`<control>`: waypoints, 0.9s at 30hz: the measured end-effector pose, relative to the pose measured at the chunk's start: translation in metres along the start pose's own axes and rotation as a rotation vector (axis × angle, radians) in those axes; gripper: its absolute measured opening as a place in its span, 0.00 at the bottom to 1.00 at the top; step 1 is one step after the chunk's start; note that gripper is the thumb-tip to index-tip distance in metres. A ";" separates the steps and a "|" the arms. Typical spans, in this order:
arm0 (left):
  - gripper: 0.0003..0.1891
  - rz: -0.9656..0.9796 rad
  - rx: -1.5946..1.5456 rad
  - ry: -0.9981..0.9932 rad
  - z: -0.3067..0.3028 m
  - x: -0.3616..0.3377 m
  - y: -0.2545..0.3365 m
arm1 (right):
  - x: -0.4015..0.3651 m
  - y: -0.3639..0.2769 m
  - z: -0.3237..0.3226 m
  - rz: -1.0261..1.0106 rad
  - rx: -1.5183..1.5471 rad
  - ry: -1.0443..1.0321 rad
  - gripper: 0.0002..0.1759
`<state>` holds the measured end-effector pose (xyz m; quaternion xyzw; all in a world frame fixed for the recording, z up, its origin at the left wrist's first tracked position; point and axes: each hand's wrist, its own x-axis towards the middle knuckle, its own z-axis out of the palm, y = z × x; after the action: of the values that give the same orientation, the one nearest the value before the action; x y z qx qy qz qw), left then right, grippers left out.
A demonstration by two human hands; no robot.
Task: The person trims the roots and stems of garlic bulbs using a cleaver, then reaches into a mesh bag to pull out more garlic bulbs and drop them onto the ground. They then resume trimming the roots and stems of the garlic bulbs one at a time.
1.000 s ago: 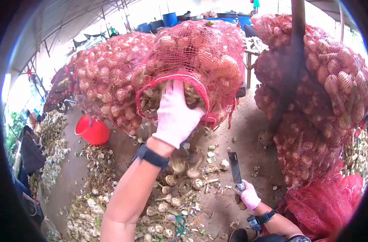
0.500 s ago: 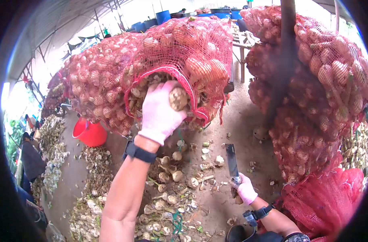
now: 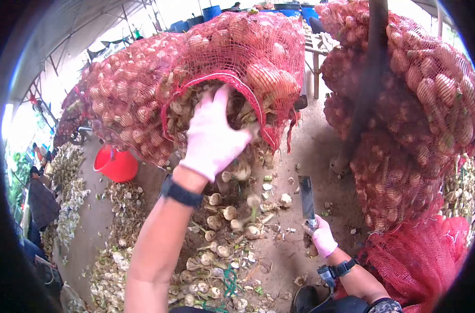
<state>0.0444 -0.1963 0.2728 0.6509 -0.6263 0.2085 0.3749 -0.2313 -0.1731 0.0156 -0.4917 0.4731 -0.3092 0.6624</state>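
Observation:
In a pale pink glove, my left hand [image 3: 212, 138] reaches into the mouth of a red mesh sack [image 3: 248, 44] full of garlic. Its fingers are spread and its thumb stands apart; the fingertips are partly lost among the bulbs inside. Blurred garlic bulbs [image 3: 241, 171] drop below the sack's opening. Low on the right, my gloved right hand [image 3: 323, 237] grips the handle of a broad-bladed knife [image 3: 306, 195], blade pointing up and away from me. Loose garlic bulbs [image 3: 214, 223] with stems lie on the ground beneath my left arm.
A red bucket [image 3: 116, 165] stands left of the sack. More full mesh sacks [image 3: 404, 141] are stacked at right, behind a dark post [image 3: 372, 68]. A crumpled red net [image 3: 412, 261] lies lower right. A heap of trimmed garlic [image 3: 109, 276] is lower left; a person [image 3: 42, 201] is at far left.
My left hand has opened and let go of the garlic bulb it held. Bulbs are now tumbling from the sack's mouth. The knife has shifted slightly right in my right hand.

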 end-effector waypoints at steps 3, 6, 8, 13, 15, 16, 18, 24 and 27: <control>0.40 -0.060 -0.121 -0.145 0.016 0.036 0.007 | 0.004 0.007 0.000 -0.092 -0.046 0.003 0.10; 0.38 -0.195 0.179 -0.351 0.028 0.046 0.011 | 0.002 0.006 -0.006 -0.049 -0.030 0.008 0.12; 0.37 -0.123 0.152 -0.286 0.028 0.035 -0.002 | 0.002 0.003 -0.008 -0.006 -0.013 0.015 0.13; 0.33 -0.056 -0.075 -0.211 0.015 0.000 -0.008 | 0.001 0.002 -0.011 -0.020 -0.002 0.034 0.13; 0.30 -0.055 -0.179 -0.217 0.014 -0.012 -0.012 | 0.001 0.003 -0.010 -0.030 0.002 0.023 0.13; 0.29 -0.174 -0.240 -0.372 0.012 -0.017 -0.014 | 0.000 0.002 -0.009 -0.049 0.022 0.028 0.11; 0.25 -0.293 -0.323 -0.620 0.009 -0.032 -0.016 | -0.004 -0.006 -0.006 -0.068 0.041 0.029 0.10; 0.34 -0.302 -0.120 -0.096 -0.004 -0.033 -0.032 | -0.005 -0.012 -0.006 -0.030 0.030 0.063 0.10; 0.41 -0.156 0.279 0.132 -0.004 0.002 -0.047 | 0.007 0.007 -0.013 -0.099 -0.059 0.101 0.09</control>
<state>0.0916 -0.1974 0.2661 0.7282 -0.5130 0.3058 0.3362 -0.2410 -0.1812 0.0063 -0.5175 0.4900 -0.3518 0.6069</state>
